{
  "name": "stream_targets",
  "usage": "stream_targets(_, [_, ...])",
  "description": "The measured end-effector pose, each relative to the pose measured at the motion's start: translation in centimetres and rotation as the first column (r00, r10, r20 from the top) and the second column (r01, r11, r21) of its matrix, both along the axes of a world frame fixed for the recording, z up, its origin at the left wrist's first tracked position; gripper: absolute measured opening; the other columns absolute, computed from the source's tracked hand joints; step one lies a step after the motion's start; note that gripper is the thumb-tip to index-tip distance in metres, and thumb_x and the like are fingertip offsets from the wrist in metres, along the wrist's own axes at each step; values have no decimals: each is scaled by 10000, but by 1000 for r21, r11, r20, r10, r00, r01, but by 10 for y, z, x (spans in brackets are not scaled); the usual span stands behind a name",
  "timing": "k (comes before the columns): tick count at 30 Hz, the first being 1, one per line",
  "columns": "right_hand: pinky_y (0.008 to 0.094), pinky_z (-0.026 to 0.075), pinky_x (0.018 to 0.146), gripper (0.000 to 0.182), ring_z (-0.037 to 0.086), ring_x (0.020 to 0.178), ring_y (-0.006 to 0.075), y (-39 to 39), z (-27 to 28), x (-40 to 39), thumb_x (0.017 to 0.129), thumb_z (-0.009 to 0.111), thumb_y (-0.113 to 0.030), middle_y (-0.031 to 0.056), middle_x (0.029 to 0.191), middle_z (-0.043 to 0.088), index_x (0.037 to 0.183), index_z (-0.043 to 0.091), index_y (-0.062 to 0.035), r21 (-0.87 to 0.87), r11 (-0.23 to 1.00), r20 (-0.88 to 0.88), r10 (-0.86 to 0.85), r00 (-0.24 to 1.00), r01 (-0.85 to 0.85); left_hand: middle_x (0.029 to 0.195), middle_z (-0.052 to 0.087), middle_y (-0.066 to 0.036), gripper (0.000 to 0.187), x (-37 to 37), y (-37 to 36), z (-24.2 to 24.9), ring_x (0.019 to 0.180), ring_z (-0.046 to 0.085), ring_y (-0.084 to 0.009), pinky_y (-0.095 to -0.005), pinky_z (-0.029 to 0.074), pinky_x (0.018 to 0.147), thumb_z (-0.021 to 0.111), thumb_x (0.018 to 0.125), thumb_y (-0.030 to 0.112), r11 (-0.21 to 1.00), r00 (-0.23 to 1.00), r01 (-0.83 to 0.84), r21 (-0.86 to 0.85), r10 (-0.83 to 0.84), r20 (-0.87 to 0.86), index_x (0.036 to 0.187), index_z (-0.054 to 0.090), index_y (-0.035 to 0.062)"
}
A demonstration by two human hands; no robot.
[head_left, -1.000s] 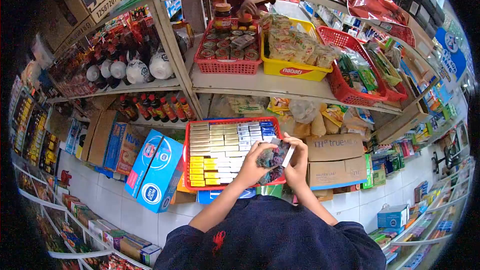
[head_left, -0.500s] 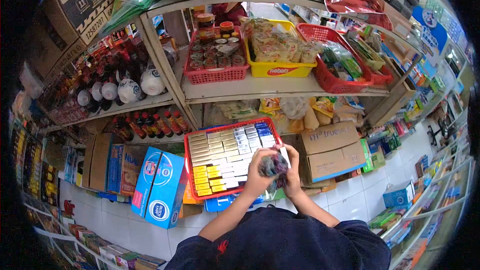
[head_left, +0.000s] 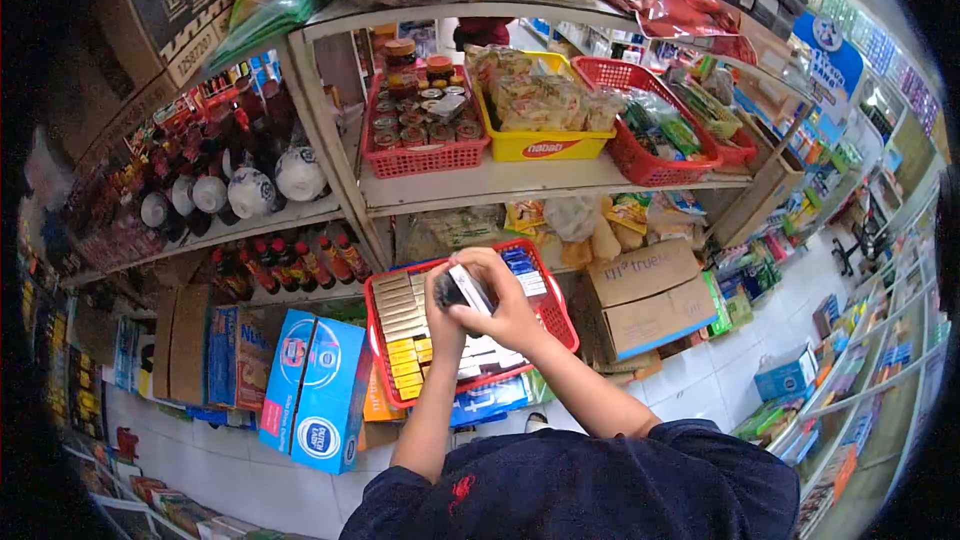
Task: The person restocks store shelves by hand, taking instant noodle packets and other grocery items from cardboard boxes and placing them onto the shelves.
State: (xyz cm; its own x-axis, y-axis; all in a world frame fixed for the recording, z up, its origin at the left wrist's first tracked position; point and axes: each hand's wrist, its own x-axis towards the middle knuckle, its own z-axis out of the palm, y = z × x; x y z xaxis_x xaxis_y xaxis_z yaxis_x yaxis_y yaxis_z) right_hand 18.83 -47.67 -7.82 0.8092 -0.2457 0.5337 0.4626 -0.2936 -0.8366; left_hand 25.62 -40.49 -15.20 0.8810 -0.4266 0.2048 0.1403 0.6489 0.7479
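Note:
Both of my hands are close together over a red plastic basket [head_left: 561, 314] of small boxed packs. My left hand [head_left: 440, 320] is closed around a dark, bunched, cloth-like wad [head_left: 447, 291]. In my right hand [head_left: 507, 308] is a small white and dark box [head_left: 468, 289], pressed against the wad with thumb and fingers. Below lie rows of gold packs [head_left: 399, 305], yellow and white packs [head_left: 406, 365] and blue packs [head_left: 517, 261]. My hands and forearms hide the middle of the basket.
A blue carton [head_left: 313, 390] stands left of the basket, a brown carton [head_left: 650, 300] right of it. Above runs a shelf [head_left: 560, 185] with a yellow basket [head_left: 545, 146] of bagged food and a red basket [head_left: 425, 157] of jars. Bottles and bowls fill the left shelf.
My hands have moved left, from the basket's right edge to over its middle. The small box now faces up between them, and the wad is mostly covered. The view has shifted slightly.

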Motion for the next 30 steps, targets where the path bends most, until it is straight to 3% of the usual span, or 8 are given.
stream_targets(4, [341, 254, 975, 476, 364, 1119, 208, -10, -20, 5, 737, 598, -219, 109, 1114, 383, 1135, 417, -32, 44, 999, 34, -30, 999, 29, 1009, 480, -80, 363, -25, 14, 32, 998, 456, -173, -295, 333, 899, 622, 711, 72, 930, 867, -324, 175, 218, 447, 1039, 468, 41])
stream_targets(7, [334, 308, 947, 502, 389, 1071, 214, -1, -36, -21, 669, 657, -156, 99, 1083, 361, 1104, 440, -33, 208, 977, 9, -39, 999, 37, 1037, 506, -80, 350, -21, 9, -5, 980, 475, -176, -299, 355, 883, 609, 714, 53, 940, 922, -263, 219, 178, 343, 1042, 487, 39])
stream_targets(15, [326, 440, 791, 291, 590, 875, 248, -24, -38, -76, 677, 628, -35, 137, 916, 622, 961, 609, 27, -233, 973, -181, -35, 983, -8, 1028, 560, -69, 347, 5, 19, -39, 930, 524, -147, -272, 421, 809, 576, 799, 220, 671, 819, 523, 525, -567, -91, 1105, 506, 72])
stream_targets(18, [334, 438, 815, 277, 591, 901, 247, -35, -37, -92, 680, 640, -42, 136, 933, 630, 949, 620, 19, -225, 971, -195, 30, 980, -75, 1051, 574, -81, 416, 2, 20, -82, 911, 580, -177, -317, 477, 789, 502, 835, 330, 423, 455, 883, 203, -665, -592, 1132, 501, 39])
stream_targets(19, [334, 438, 815, 277, 591, 901, 247, -40, -42, -96, 680, 640, -42, 136, 933, 630, 949, 620, 19, -220, 973, -197, 32, 980, -76, 1034, 588, -94, 395, -18, 19, -68, 907, 588, -177, -322, 477, 807, 434, 872, 332, 564, 390, 823, 70, -471, -791, 1131, 506, 43])
stream_targets(23, [297, 449, 782, 342, 587, 896, 215, -58, -69, -107, 653, 623, 9, 100, 951, 624, 992, 615, -34, -177, 984, -236, -44, 971, 2, 999, 583, -97, 301, -36, 18, -103, 910, 575, -207, -357, 484, 781, 409, 889, 261, 679, 430, 670, -300, -684, -589, 1074, 523, 54])
stream_targets(25, [289, 445, 761, 315, 570, 865, 210, -81, -80, -111, 645, 613, 33, 74, 909, 606, 952, 621, -34, -215, 959, -236, -235, 943, 185, 885, 572, -81, 234, -21, 27, -116, 858, 568, -208, -358, 487, 738, 405, 894, 261, 407, 347, 674, -617, -911, -222, 961, 533, 77])
stream_targets(30, [322, 437, 740, 299, 540, 853, 272, -144, -138, -91, 613, 628, 11, 107, 859, 567, 904, 614, -54, -388, 905, -333, -313, 890, 173, 889, 560, -92, 215, -3, 93, -103, 851, 561, -213, -378, 480, 730, 435, 883, 266, 764, 779, 514, -390, -606, -161, 956, 524, 84])
